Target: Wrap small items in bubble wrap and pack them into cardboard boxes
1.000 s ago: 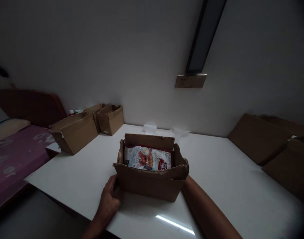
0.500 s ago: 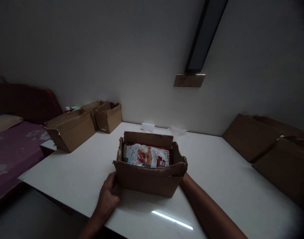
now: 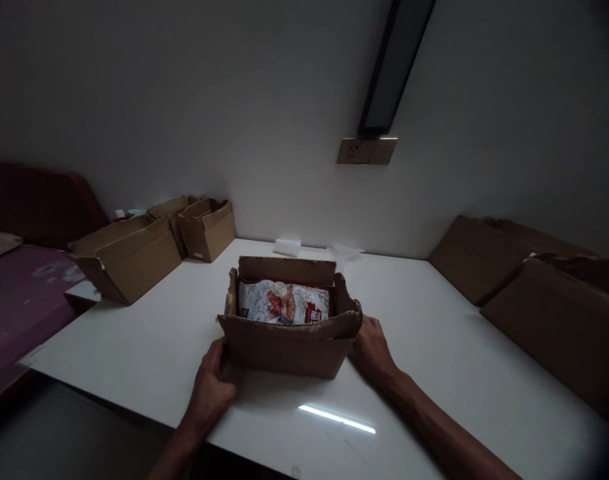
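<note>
An open cardboard box point(image 3: 284, 352) with torn, ragged edges stands in the middle of the white table. Inside it lies a white and red printed packet point(image 3: 283, 303) with a butterfly-like picture on it. My left hand point(image 3: 215, 381) holds the box's left end low down, its fingers curled and partly hidden in shadow against the side. Against the right end rests my right hand point(image 3: 373, 347), fingers bent around the box's far right corner, the tips out of sight.
Several torn cardboard boxes stand at the left point(image 3: 134, 263) and right point(image 3: 559, 320) of the white table point(image 3: 409, 393). Crumpled clear plastic point(image 3: 344, 252) lies by the wall. A socket panel point(image 3: 367, 151) is above. A bed point(image 3: 32, 293) is at the left.
My right hand has drawn back from behind the box's right end and now shows at its side. The whole view has shifted slightly; my left hand stays at the left end.
</note>
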`<state>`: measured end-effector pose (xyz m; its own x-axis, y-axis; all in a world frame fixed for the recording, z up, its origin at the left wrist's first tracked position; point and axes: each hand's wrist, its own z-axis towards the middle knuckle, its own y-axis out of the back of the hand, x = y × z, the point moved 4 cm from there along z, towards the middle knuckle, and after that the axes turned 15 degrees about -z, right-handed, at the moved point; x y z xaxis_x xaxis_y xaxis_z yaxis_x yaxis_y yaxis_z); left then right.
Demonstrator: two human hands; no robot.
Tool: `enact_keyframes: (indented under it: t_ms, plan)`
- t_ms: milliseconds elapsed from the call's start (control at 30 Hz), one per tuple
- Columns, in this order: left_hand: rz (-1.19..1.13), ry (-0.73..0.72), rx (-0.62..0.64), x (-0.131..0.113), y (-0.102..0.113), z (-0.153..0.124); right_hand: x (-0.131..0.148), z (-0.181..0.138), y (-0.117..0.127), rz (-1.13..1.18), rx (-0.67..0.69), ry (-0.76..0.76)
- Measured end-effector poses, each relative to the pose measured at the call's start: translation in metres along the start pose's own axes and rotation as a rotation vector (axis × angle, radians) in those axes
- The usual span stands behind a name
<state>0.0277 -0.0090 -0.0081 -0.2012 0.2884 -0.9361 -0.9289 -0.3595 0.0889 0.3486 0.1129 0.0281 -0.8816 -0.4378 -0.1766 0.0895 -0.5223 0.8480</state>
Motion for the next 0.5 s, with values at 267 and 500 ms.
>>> enact_keyframes:
  t_ms: [267, 500]
  plan:
    - [0.109, 0.020, -0.023, -0.004, 0.001, -0.001, -0.015, -0.053, 0.019, 0.161, -0.031, -0.112]
    - [0.063, 0.044, 0.002, -0.007, -0.001, 0.000, -0.022, -0.048, 0.016, 0.258, 0.060, -0.223]
